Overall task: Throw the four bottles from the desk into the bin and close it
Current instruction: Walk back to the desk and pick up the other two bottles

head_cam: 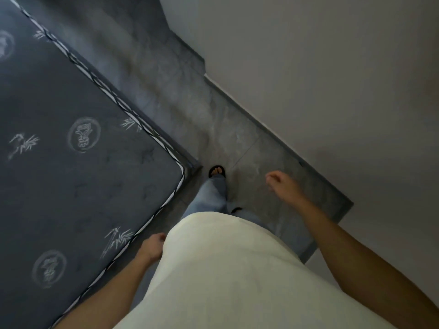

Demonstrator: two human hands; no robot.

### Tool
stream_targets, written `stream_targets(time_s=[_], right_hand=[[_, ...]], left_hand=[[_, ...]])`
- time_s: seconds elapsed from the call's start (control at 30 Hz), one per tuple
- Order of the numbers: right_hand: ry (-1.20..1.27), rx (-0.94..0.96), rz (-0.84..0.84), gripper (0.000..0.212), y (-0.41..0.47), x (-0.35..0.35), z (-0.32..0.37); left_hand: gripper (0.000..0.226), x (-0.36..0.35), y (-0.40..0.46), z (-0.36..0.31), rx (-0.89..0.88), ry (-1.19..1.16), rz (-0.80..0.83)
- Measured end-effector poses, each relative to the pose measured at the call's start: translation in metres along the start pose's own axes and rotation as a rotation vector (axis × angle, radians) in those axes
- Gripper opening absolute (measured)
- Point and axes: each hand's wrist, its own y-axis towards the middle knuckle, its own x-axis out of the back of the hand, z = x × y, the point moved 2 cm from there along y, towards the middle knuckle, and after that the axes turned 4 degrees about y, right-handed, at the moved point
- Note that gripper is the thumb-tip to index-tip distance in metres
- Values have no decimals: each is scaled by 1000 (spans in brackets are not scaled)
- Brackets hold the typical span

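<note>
No bottle, desk or bin is in view. My left hand (153, 248) hangs beside my hip, next to the mattress corner, fingers loosely curled and holding nothing. My right hand (281, 184) is out in front over the floor, fingers relaxed and slightly apart, holding nothing. I look straight down at my pale shirt, blue jeans and a foot in a black sandal (216, 171) stepping forward.
A dark grey patterned mattress (59, 150) fills the left side, its corner near my left leg. A white wall (332, 79) with a grey skirting strip runs along the right. Between them a narrow strip of grey tiled floor (171, 86) leads ahead.
</note>
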Motion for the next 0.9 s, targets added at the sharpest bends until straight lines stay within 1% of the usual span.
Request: stream_targets(time_s=[0.13, 0.23, 0.33, 0.43, 0.57, 0.67, 0.73, 0.8, 0.87, 0.9], right_hand=[[-54, 6, 4, 28, 31, 9, 36], [-47, -72, 24, 27, 43, 17, 42], [-79, -151, 68, 19, 51, 31, 45], [-163, -218, 111, 27, 66, 50, 47], [-192, -269, 97, 24, 105, 80, 70], [-212, -283, 60, 30, 143, 106, 112], [-277, -244, 118, 32, 168, 117, 149], [-349, -163, 155, 27, 197, 124, 194], [-364, -116, 186, 21, 228, 125, 242], [-369, -89, 206, 21, 242, 122, 267]], left_hand=[[25, 50, 18, -38, -8, -104, -66], [23, 92, 32, -76, -18, -207, -110], [21, 134, 48, -120, -75, -261, -144], [17, 178, 65, -168, -132, -308, -186], [23, 238, 88, -225, -201, -359, -226], [24, 272, 100, -246, -184, -390, -256], [24, 288, 106, -248, -146, -391, -258], [23, 297, 110, -242, -88, -409, -252], [24, 301, 112, -231, -27, -450, -237], [24, 300, 111, -224, 7, -476, -227]])
